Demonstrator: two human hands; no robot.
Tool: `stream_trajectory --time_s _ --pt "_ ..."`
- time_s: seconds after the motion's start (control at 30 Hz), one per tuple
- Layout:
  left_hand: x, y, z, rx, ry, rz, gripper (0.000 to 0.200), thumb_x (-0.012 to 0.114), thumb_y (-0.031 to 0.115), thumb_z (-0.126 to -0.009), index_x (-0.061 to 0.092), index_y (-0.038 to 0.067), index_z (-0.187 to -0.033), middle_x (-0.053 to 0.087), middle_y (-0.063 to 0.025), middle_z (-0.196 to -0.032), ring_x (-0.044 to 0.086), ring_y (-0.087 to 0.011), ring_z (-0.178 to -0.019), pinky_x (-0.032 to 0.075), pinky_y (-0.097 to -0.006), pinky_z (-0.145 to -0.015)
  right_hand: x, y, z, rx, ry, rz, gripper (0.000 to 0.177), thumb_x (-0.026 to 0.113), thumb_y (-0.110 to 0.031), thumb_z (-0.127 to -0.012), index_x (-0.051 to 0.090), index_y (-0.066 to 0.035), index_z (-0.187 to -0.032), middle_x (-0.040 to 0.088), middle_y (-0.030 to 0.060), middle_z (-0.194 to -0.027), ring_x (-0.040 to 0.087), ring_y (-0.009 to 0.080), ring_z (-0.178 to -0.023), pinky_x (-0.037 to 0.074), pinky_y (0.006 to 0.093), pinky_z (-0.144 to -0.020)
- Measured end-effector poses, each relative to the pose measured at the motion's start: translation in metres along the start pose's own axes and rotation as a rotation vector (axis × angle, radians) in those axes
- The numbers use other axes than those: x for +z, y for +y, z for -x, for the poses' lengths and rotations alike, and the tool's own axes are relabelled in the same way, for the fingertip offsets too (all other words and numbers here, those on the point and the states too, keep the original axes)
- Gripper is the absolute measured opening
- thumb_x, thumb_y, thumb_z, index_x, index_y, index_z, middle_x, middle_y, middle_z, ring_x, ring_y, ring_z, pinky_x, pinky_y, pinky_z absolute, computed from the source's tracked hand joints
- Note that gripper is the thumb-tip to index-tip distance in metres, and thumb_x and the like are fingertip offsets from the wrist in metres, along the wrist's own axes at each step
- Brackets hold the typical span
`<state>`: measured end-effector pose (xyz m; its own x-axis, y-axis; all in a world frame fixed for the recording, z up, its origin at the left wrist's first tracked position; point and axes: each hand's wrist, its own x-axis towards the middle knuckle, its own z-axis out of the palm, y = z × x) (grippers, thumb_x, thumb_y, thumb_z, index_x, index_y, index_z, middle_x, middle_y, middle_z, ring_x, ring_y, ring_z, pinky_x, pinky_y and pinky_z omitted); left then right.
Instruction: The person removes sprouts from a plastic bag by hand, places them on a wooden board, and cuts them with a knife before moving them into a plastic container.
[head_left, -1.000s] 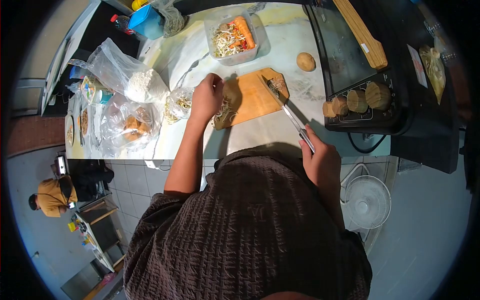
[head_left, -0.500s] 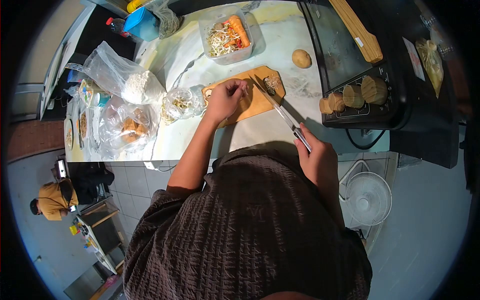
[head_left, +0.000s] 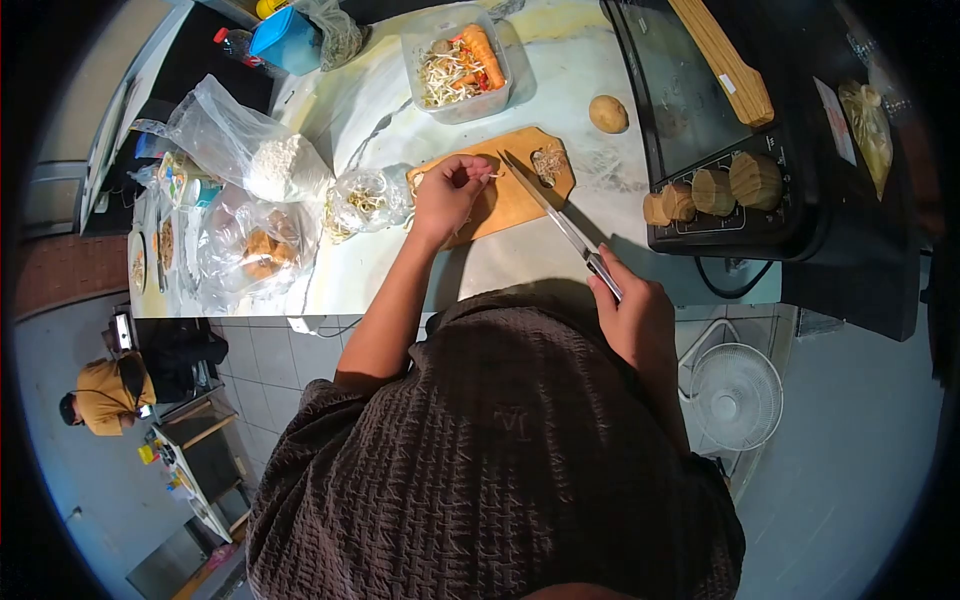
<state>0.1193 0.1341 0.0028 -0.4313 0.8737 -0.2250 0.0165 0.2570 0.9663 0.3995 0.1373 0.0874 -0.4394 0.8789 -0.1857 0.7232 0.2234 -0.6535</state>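
Observation:
My right hand (head_left: 637, 318) is wrapped round the handle of a knife (head_left: 568, 228), whose blade slants up and left over the wooden cutting board (head_left: 508, 215). My left hand (head_left: 448, 200) hovers above the board's left part, thumb and fingers pinched on a thin pale strand that looks like a bean sprout (head_left: 494, 176). A small heap of brownish sprout scraps (head_left: 548, 164) lies at the board's right end. Left of the board sits a clear bag of bean sprouts (head_left: 362, 204). Behind it stands a clear plastic container (head_left: 462, 112) with sprouts, a carrot and red bits.
A potato (head_left: 607, 114) rests near the black oven (head_left: 690, 235) with wooden knobs. At left are a bag of white stuff (head_left: 285, 168) and a bag of brown pieces (head_left: 265, 255). A fan (head_left: 735, 398) stands below right; another person (head_left: 110, 395) is far left.
The view has shifted slightly. My left fingers have opened a little at the pinch, showing the pale strand more. The knife stays in nearly the same place.

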Motion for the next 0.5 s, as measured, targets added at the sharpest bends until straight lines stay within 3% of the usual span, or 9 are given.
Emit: stream_trajectory --time_s 0.1,0.17,0.27,0.37,0.5 --pt "-0.001 -0.005 -0.001 0.079 0.049 -0.247 0.013 0.064 0.0 -0.09 0.066 -0.002 -0.103 0.073 -0.0083 -0.094 0.07 -0.013 -0.085 0.054 -0.0267 -0.079 0.0 0.001 0.001 0.005 -0.001 0.014 0.037 0.067 -0.016 -0.089 0.064 -0.004 -0.124 0.068 0.0235 -0.093 0.067 0.0402 -0.086 0.053 0.0425 -0.071" --pt "-0.003 -0.009 -0.003 0.187 0.082 -0.421 0.011 0.067 0.006 -0.088 0.068 0.001 -0.098 0.074 -0.0108 -0.086 0.072 -0.0184 -0.079 0.054 -0.0307 -0.074 0.003 0.004 0.001 -0.015 0.015 0.022 0.038 0.069 -0.021 -0.087 0.065 -0.008 -0.123 0.069 0.0214 -0.089 0.068 0.0395 -0.082 0.054 0.0458 -0.071" --pt "-0.001 0.002 0.0 0.101 0.125 -0.564 0.012 0.066 0.011 -0.088 0.07 0.002 -0.096 0.073 -0.014 -0.084 0.072 -0.0247 -0.079 0.054 -0.0342 -0.073 0.002 0.002 0.001 -0.026 0.007 0.014 0.037 0.069 -0.021 -0.087 0.066 -0.007 -0.122 0.069 0.0213 -0.087 0.068 0.0396 -0.081 0.054 0.046 -0.071" --pt "-0.001 0.001 -0.001 0.156 0.133 -0.599 0.014 0.064 0.014 -0.09 0.071 0.003 -0.096 0.073 -0.0151 -0.085 0.072 -0.0279 -0.079 0.054 -0.0355 -0.074 0.003 0.002 0.002 -0.053 0.011 0.025 0.036 0.069 -0.021 -0.087 0.067 -0.007 -0.121 0.069 0.0209 -0.085 0.068 0.0395 -0.078 0.054 0.0461 -0.069" --pt "0.0 0.011 0.003 0.122 0.109 -0.595 0.016 0.067 0.007 -0.088 0.07 0.001 -0.102 0.075 -0.0132 -0.091 0.073 -0.0187 -0.084 0.054 -0.0296 -0.075 0.007 0.005 0.002 -0.083 0.022 0.037 0.036 0.069 -0.022 -0.088 0.067 -0.007 -0.121 0.069 0.0205 -0.083 0.068 0.0392 -0.077 0.054 0.0458 -0.068"
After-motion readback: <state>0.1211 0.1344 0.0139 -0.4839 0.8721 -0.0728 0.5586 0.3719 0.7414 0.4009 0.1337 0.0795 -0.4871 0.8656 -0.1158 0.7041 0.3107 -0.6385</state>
